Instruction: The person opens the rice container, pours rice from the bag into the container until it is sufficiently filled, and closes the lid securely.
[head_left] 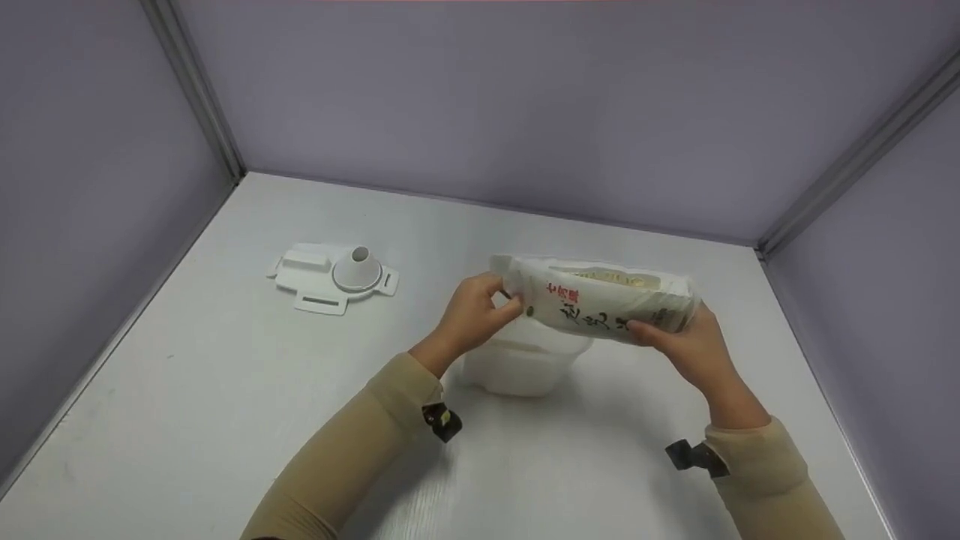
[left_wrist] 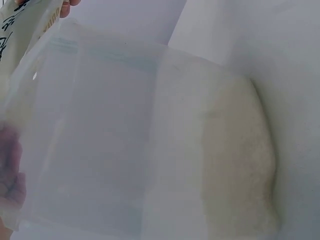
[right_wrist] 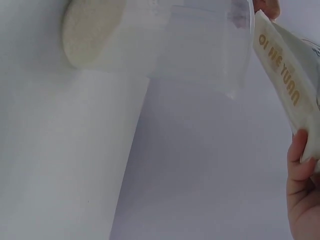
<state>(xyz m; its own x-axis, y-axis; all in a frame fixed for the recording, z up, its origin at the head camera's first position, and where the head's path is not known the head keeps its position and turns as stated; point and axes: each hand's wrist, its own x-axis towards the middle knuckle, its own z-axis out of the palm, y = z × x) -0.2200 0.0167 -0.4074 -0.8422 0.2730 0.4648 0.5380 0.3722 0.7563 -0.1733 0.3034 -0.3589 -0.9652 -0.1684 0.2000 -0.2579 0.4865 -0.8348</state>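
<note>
A white rice bag point(head_left: 592, 300) with dark and red lettering is held tilted over a translucent plastic container point(head_left: 517, 360). My left hand point(head_left: 480, 311) pinches the bag's left end, above the container's mouth. At the other end, my right hand point(head_left: 690, 341) grips the bag with the thumb across its front. Pale rice point(left_wrist: 240, 160) covers the container's bottom in the left wrist view. The right wrist view shows the gold-lettered side of the bag point(right_wrist: 285, 75). The bag hides part of the container's rim and some fingers of both hands.
On the left side of the white table point(head_left: 187, 390) lies a white lid point(head_left: 319, 277) with a round cone-shaped spout and slotted tabs. Grey-purple panels point(head_left: 480, 105) enclose the table at the back and both sides.
</note>
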